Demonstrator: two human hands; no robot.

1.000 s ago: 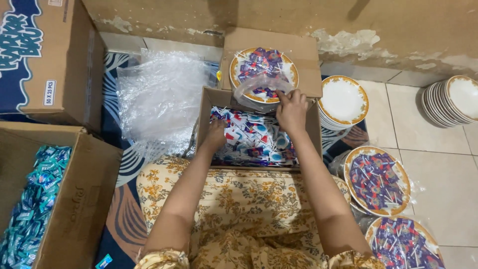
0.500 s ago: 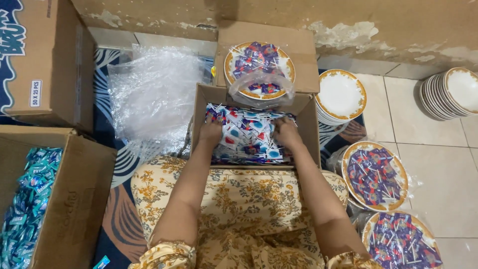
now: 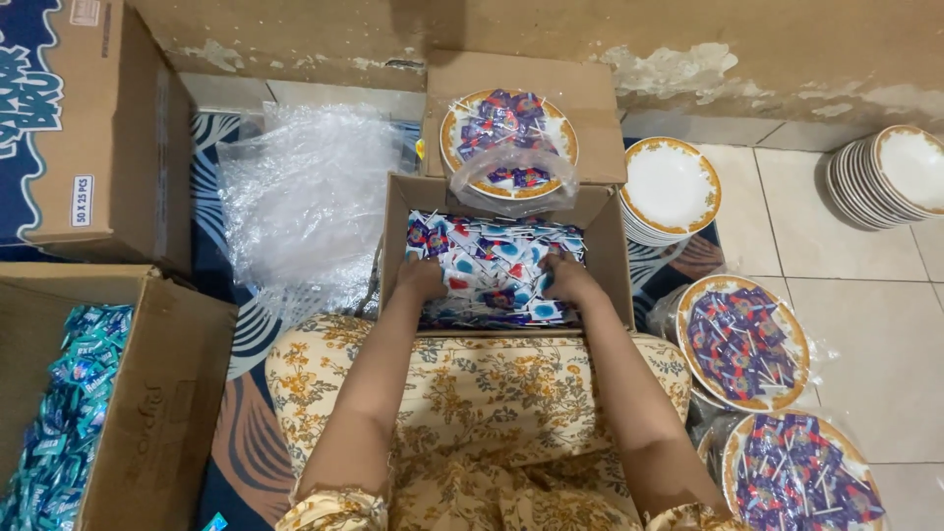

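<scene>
Left hand and right hand, both plunged into the lollipops that fill an open carton. Fingers of each hand are buried among the wrappers, so whether either one is closed on anything cannot be told. The lollipops lie under and between the two hands, left hand at the pile's left edge, right hand at its right edge. The carton stands on the floor just beyond the person's lap, which is covered in yellow floral cloth.

On the carton's far flap rests a gold-rimmed plate of lollipops, partly wrapped in clear plastic. Right of the carton: a stack of empty plates, then two filled plates and nearer the person. A further stack of plates stands well apart on the tiled floor. Left of the carton: crumpled clear plastic sheet, a closed box, and an open box holding teal sachets.
</scene>
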